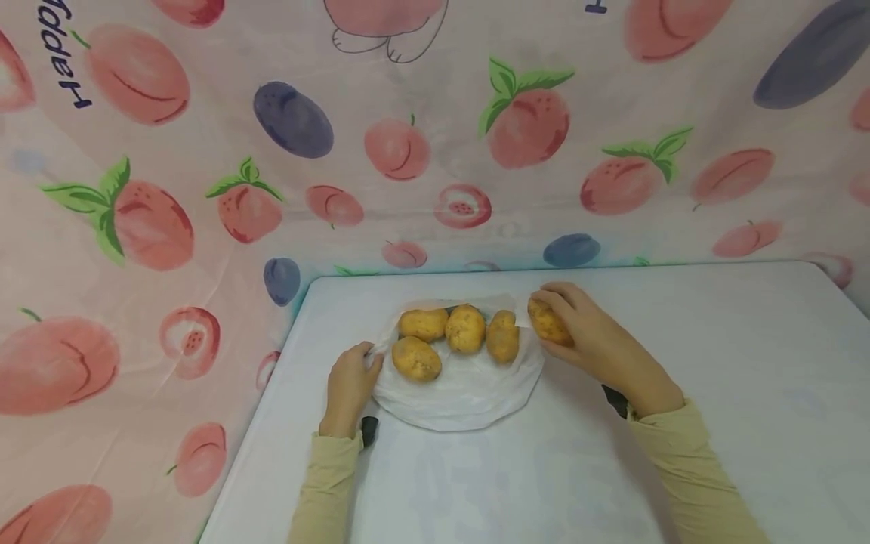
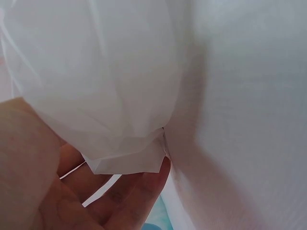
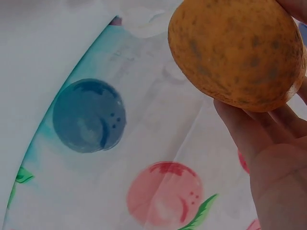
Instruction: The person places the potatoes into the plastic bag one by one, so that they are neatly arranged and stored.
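My right hand (image 1: 587,332) grips a potato (image 1: 549,322) just right of a white plastic bag (image 1: 462,400). In the right wrist view, that potato (image 3: 237,52) shows dark speckles, with fingers curled along its lower side. Several yellow-brown potatoes lie at the bag's mouth, among them a round one (image 1: 465,329) in the middle and one nearer the front left (image 1: 416,360). My left hand (image 1: 351,384) holds the bag's left edge. Seen from the left wrist, its fingers (image 2: 136,199) lie behind the bag's thin white film (image 2: 115,96).
The bag sits on a white table (image 1: 748,423). Behind and to the left hangs a pink fruit-print curtain (image 1: 408,91), close to the table's back edge. Each wrist wears a dark strap piece, such as the black one (image 1: 369,431) on the left.
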Available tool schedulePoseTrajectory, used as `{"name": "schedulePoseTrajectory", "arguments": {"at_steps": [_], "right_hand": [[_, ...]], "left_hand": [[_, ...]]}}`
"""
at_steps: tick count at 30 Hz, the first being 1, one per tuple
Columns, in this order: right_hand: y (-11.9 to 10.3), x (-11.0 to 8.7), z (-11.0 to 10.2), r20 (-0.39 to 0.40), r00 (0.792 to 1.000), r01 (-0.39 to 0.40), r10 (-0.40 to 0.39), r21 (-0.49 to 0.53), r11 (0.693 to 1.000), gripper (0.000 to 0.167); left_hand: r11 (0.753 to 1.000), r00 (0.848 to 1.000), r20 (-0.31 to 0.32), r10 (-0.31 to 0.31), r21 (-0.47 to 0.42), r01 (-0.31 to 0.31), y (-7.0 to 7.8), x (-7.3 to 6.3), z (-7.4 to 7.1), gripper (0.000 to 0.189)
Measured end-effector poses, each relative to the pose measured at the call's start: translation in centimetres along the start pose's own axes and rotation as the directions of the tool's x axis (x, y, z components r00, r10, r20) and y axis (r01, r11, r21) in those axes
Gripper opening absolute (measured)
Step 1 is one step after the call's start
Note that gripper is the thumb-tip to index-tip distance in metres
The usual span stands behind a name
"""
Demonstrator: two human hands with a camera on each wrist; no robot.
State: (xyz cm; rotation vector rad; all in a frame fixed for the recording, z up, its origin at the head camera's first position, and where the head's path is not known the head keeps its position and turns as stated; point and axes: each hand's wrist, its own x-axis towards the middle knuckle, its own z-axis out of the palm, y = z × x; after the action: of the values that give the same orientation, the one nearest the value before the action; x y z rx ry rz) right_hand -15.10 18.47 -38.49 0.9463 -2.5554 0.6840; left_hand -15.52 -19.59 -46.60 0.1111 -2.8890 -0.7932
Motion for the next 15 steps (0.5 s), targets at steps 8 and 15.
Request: {"name": "schedulePoseTrajectory", "arguments": {"at_steps": [8,15], "right_hand": [[-1.7,1.2,0.6,0.024,0.999,0.03,-0.031,0.04,0.999,0.064],[-2.7,1.9,1.3,0.028,0.997,0.071,-0.072,0.039,0.997,0.065]], "left_hand": [[1.0,1.0,0.009,-0.007,0.005,0.007,0.0,0.0,-0.1,0.032],[1.0,1.0,0.009,-0.005,0.0,0.005,0.2,0.0,-0.2,0.031]]}}
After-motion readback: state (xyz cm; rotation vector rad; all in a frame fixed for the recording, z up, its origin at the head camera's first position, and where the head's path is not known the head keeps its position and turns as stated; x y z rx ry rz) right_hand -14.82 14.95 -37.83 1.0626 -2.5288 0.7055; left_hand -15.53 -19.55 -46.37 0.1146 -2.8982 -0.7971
